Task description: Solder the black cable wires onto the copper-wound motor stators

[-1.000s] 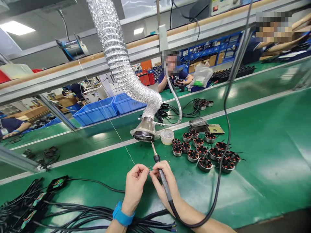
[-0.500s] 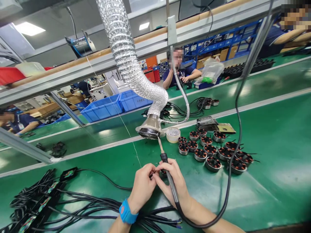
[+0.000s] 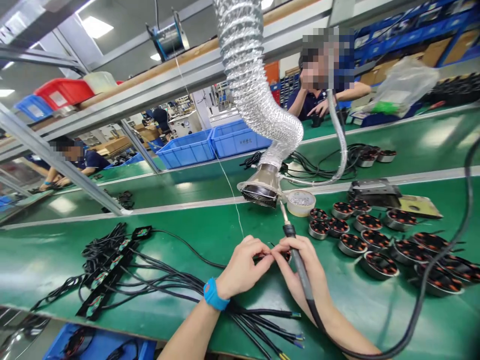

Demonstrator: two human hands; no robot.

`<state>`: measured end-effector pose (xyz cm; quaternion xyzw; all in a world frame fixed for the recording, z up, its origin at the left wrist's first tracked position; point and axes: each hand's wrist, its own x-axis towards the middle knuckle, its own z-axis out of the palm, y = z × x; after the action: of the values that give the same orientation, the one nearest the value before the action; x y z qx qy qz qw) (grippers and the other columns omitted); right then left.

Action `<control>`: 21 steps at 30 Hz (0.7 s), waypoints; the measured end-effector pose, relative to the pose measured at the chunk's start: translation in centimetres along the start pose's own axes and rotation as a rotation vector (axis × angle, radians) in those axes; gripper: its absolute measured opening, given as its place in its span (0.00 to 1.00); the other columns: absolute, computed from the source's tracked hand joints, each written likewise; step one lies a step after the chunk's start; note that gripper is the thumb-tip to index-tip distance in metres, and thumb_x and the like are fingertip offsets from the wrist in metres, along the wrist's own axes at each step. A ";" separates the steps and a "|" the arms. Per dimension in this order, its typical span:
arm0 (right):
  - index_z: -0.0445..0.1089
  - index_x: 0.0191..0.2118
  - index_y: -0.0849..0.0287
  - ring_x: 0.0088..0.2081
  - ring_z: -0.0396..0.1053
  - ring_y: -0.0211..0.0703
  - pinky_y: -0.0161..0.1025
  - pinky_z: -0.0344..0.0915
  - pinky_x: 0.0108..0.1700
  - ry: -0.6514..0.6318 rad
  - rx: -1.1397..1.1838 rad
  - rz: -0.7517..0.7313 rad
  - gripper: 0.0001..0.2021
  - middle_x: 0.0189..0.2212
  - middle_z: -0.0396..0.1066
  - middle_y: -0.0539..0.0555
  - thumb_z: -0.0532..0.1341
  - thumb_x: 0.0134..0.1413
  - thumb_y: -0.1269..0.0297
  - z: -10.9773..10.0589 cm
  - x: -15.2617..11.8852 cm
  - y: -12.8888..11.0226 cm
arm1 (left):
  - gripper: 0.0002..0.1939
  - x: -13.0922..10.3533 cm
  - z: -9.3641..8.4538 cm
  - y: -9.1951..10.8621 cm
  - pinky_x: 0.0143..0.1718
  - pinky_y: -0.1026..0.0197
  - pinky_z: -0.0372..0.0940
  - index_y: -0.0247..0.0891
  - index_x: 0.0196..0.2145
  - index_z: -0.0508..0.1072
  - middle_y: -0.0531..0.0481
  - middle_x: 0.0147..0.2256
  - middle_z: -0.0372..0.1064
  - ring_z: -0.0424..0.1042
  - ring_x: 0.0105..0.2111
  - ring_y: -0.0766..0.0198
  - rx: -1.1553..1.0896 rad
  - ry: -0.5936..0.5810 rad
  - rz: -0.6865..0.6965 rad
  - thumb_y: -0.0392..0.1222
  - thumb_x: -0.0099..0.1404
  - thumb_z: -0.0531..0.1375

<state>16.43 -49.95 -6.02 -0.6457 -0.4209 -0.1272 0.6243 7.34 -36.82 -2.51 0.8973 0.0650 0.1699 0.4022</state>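
From my seat I see both hands close together over the green tabletop [image 3: 360, 320], fingertips meeting or nearly so. The right hand [image 3: 305, 265] is wrapped around a soldering iron [image 3: 299, 267], which slants up and away from me, its metal tip just beside the rim of the extraction hood [image 3: 260, 190]. Its thumb and index finger also come together in a pinch towards the other hand.

The left hand [image 3: 243, 265], with a blue wristband [image 3: 216, 295] behind it, is curled nearly closed. Something small sits at its fingertips, but I can't tell what it grips. A motor part [image 3: 288, 256] shows partly behind the fingers, just beyond where the hands meet. A thin wire [image 3: 237, 210] hangs down from the spool [image 3: 170, 44] on the shelf and ends behind the left hand; I can't make out whether it is held.

To the right I have a cluster of round motors [image 3: 378, 265], with a round tub [image 3: 300, 204] just beside the hood. To the left, black cables [image 3: 168, 277] run under the left wrist, their stripped ends pointing towards me.
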 end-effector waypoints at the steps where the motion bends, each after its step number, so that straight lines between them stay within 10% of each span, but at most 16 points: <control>1: 0.64 0.46 0.54 0.41 0.67 0.44 0.42 0.65 0.47 -0.003 -0.003 0.000 0.09 0.36 0.68 0.52 0.61 0.62 0.71 -0.1 0.0 0.2 | 0.09 0.1 -0.3 0.0 0.37 0.64 0.58 0.37 0.31 0.72 0.51 0.29 0.68 0.63 0.34 0.65 -0.036 -0.023 -0.012 0.41 0.68 0.58; 10: 0.66 0.47 0.54 0.39 0.71 0.40 0.37 0.69 0.44 -0.036 -0.073 -0.003 0.08 0.41 0.66 0.53 0.59 0.63 0.70 0.2 -0.1 0.3 | 0.11 0.8 0.3 -1.1 0.33 0.65 0.59 0.32 0.32 0.73 0.49 0.29 0.69 0.64 0.30 0.67 -0.495 -0.037 -0.253 0.44 0.64 0.61; 21: 0.73 0.44 0.55 0.35 0.73 0.42 0.39 0.69 0.43 0.122 -0.109 0.190 0.09 0.36 0.74 0.52 0.56 0.67 0.60 -1.5 0.3 0.2 | 0.07 1.9 0.9 -2.5 0.30 0.66 0.58 0.33 0.29 0.74 0.52 0.26 0.69 0.64 0.27 0.69 -0.309 0.150 -0.299 0.39 0.61 0.60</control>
<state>17.23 -51.17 -5.67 -0.7066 -0.3113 -0.1291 0.6222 9.51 -35.24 -4.43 0.7903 0.2003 0.1829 0.5494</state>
